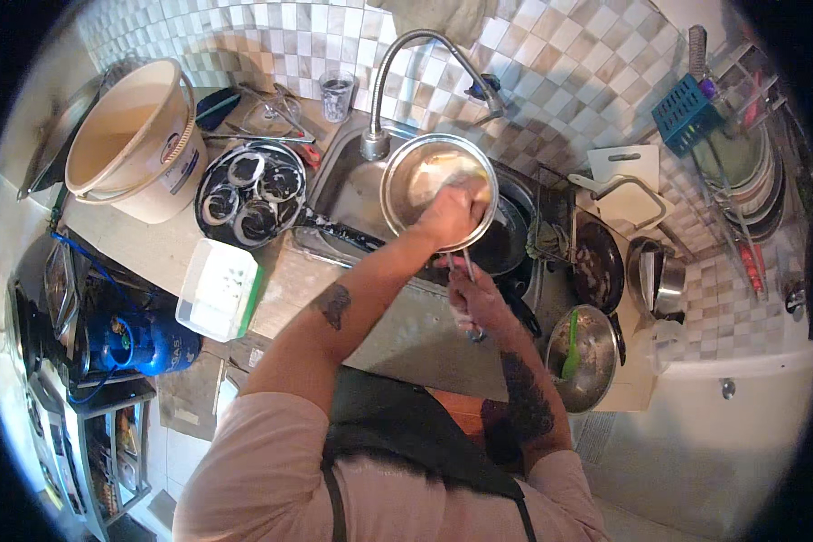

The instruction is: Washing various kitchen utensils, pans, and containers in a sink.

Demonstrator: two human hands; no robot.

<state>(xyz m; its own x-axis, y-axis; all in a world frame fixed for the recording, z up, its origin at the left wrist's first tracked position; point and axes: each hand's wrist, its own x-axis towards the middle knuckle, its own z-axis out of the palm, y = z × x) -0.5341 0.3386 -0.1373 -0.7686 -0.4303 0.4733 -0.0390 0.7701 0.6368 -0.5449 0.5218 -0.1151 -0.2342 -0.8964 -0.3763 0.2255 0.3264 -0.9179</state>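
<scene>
A shiny metal saucepan (394, 196) is tilted over the sink (342, 183), its open mouth towards me. My left hand (450, 213) is inside it, blurred, with the fingers closed around what looks like a yellow sponge (482, 177), mostly hidden. Below the rim, my right hand (474, 295) grips the saucepan's metal handle (473, 263). Behind the saucepan, a dark frying pan (511, 234) rests in the sink, partly covered. The flexible faucet (377, 88) arches above, its spout to the right of the saucepan.
To the left are a soapy multi-cup pan (251, 193), a cream bucket (132, 146), a plastic container (217, 288) and a blue gas cylinder (152, 342). A metal bowl (586, 379) with a green utensil (572, 345), a dark pan (597, 264) and cutting boards (627, 166) stand right.
</scene>
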